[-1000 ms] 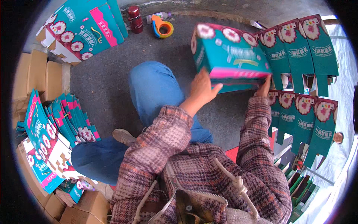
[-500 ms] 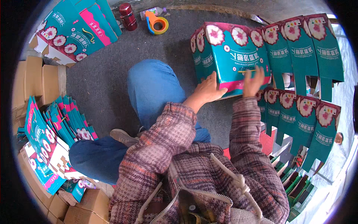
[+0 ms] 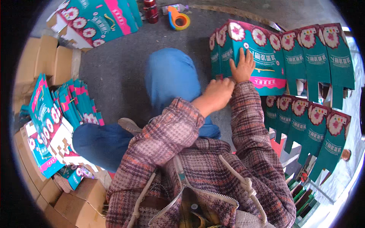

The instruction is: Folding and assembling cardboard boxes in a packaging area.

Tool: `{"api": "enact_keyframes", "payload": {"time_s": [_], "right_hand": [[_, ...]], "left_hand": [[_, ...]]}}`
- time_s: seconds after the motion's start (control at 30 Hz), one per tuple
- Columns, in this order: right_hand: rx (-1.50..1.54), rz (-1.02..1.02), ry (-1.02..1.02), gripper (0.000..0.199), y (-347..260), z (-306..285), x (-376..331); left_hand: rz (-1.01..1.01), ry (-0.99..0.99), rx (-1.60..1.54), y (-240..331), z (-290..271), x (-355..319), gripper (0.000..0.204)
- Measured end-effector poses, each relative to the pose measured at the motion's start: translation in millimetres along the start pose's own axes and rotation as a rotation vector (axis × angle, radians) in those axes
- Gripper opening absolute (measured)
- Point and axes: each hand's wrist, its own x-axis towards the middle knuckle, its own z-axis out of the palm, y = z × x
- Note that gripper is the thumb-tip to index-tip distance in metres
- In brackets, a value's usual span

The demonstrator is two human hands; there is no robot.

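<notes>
A teal, maroon and pink printed carton stands at the right in front of a row of similar cartons. My right hand lies on its near-left face, fingers spread. Beside the carton's lower left corner is my left hand, its fingers curled into a fist. Whatever those fingers hold, if anything, is hidden. The two hands are close together, the left wrist crossing toward the right forearm.
More printed cartons line the right side, with a second row nearer me. At the left lie folded printed sheets and brown boxes. An orange tape dispenser and a red flask sit at the back.
My right hand has moved left and now rests flat on the carton. My left hand has left the carton's front edge and closed near its corner. The view has shifted.
</notes>
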Motion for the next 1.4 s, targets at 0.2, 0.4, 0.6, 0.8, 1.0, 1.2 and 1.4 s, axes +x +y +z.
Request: {"api": "enact_keyframes", "payload": {"time_s": [0.2, 0.4, 0.6, 0.8, 1.0, 1.2, 1.4], "right_hand": [[0.03, -0.199, 0.022, 0.069, 13, 14, 2], [0.36, -0.149, -0.049, 0.062, -51, -24, 13], [0.42, -0.724, -0.043, 0.049, -280, -136, -45], [0.144, -1.061, -0.18, 0.038, -320, -133, -57], [0.204, -1.267, -0.578, 0.037, -324, -104, -75], [0.159, -1.239, -0.546, 0.038, -331, -104, -76], [0.095, -1.167, -0.542, 0.037, -321, -104, -73]], "left_hand": [[0.16, 0.396, 0.32, -32, -36, -159, 0.064], [-0.313, 0.336, 0.001, -77, -8, -306, 0.054], [-0.558, 0.838, -0.526, -107, 7, -362, 0.043], [-0.076, 1.281, -1.074, -130, -62, -384, 0.034], [0.334, 2.089, -1.77, -266, -133, -498, 0.035], [0.286, 2.416, -1.974, -386, -101, -529, 0.035], [0.507, 2.434, -1.927, -418, -113, -518, 0.045]]}}
